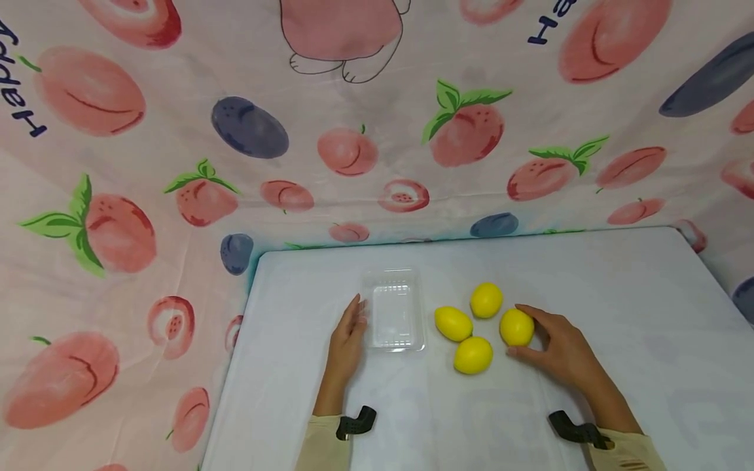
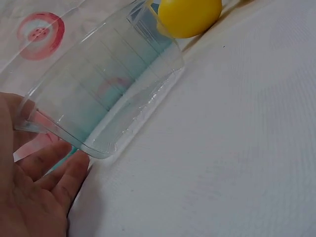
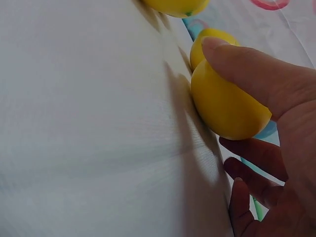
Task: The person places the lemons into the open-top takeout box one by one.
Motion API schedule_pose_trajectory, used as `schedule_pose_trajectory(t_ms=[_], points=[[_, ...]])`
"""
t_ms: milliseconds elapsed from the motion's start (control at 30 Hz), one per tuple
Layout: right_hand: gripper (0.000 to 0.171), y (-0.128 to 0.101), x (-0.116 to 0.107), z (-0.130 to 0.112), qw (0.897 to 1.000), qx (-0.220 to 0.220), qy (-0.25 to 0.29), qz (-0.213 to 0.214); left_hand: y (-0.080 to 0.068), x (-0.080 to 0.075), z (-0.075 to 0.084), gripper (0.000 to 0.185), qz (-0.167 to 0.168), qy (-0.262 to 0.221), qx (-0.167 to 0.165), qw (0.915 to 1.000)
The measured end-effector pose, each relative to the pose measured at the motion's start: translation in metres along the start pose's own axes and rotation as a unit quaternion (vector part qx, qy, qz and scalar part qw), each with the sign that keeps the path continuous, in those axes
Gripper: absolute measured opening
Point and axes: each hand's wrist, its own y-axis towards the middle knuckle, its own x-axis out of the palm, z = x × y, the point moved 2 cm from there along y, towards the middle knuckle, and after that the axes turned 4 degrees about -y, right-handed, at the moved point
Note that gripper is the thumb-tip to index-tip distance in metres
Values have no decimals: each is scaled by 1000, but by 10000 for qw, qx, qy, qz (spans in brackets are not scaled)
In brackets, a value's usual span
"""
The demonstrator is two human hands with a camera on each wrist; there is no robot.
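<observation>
Several yellow lemons lie in a cluster on the white table [image 1: 589,281]. My right hand [image 1: 526,332] grips the rightmost lemon [image 1: 514,326], which rests on the table, thumb on the near side and fingers over the top. In the right wrist view the thumb [image 3: 247,64] curls over that lemon [image 3: 224,106], with another lemon [image 3: 212,39] just behind it. A clear plastic tray [image 1: 393,317] stands empty to the left of the lemons. My left hand [image 1: 355,314] lies flat beside it, straight fingers [image 2: 54,163] touching the tray's [image 2: 108,94] left edge.
The other lemons [image 1: 453,323], [image 1: 485,299], [image 1: 472,354] sit between the tray and my right hand. A fruit-print cloth [image 1: 377,131] hangs as a wall behind and to both sides of the table. A black wrist mount [image 1: 355,423] shows on each forearm.
</observation>
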Motion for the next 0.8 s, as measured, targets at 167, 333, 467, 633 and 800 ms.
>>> schedule_pose_trajectory(t_ms=[167,333,467,633,800], points=[[92,-1,-1,-2,9999,94,-14,-37,0,0,0,50,-1,-19,-5,10000],[94,-1,-4,-4,9995,257,-64,-147,-1,2,0,52,-42,-10,-10,10000],[94,-1,-6,-5,9993,328,-72,-152,-2,4,11,53,-99,-102,-61,9999],[92,-1,-6,-6,9996,282,72,-62,-9,2,35,52,-63,-171,-112,9998],[88,-2,-9,-11,9993,224,199,234,-10,2,31,52,-16,-173,-122,9998]])
